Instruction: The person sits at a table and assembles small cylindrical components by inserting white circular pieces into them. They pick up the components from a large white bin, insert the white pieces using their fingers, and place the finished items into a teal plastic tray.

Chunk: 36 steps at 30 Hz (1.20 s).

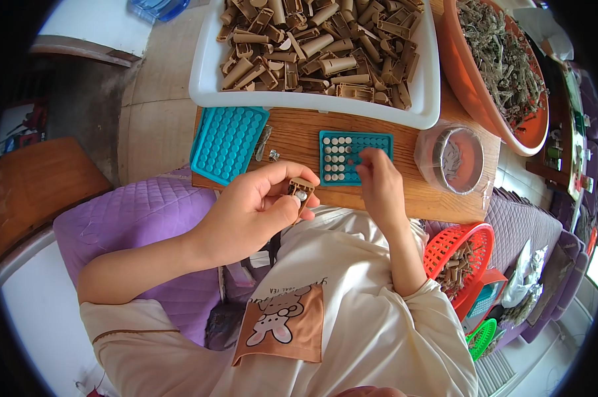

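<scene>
My left hand (259,202) is closed round a small brown plastic casing (303,184), held above my lap with its open side up. A shiny silvery round piece (301,196) shows inside the casing, by my thumb. Over the right part of a teal tray of round pockets (324,161) is my right hand (381,185), its fingers pinched together. Rows of small white round pieces (336,149) fill the tray's left side. Whatever the right fingertips may hold is hidden.
Behind the tray stands a white tub (312,102) heaped with brown casings. A second teal tray (227,145) lies left, a clear lined container (438,159) right. An orange basin (457,73) of dried plant matter and a red basket (480,241) of brown pieces flank the table (285,142).
</scene>
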Each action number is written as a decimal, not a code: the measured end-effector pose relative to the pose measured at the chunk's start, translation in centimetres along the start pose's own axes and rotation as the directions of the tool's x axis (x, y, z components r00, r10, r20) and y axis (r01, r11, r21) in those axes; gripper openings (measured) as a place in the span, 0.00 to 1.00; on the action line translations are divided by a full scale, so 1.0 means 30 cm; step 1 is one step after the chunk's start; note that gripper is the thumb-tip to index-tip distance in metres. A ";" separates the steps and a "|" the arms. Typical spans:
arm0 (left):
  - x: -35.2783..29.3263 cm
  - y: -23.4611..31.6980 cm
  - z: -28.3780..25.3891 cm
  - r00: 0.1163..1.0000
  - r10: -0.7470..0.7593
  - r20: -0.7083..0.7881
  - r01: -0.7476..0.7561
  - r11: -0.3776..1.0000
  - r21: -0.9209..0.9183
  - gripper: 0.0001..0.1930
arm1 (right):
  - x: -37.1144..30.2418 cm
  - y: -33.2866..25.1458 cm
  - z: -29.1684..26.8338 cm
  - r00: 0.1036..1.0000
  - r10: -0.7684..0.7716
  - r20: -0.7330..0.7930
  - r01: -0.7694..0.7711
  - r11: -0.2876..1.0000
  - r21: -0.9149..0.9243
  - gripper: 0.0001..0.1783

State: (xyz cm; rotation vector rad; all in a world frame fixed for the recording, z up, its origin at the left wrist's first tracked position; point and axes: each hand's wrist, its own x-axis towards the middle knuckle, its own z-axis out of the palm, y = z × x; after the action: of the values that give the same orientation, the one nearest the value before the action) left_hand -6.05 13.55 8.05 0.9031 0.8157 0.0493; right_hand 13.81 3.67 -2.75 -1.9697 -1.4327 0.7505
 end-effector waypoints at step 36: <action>0.029 -0.083 -0.008 0.997 -0.074 0.001 0.074 0.994 0.078 0.11 | 0.019 -0.006 0.031 0.985 0.102 -0.142 -0.064 0.966 0.251 0.11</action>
State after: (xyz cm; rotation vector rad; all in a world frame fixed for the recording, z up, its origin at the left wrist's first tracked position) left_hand -6.29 12.45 5.66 0.9458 0.8519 -0.0493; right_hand 13.15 4.37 -3.30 -1.8608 -1.1155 0.7553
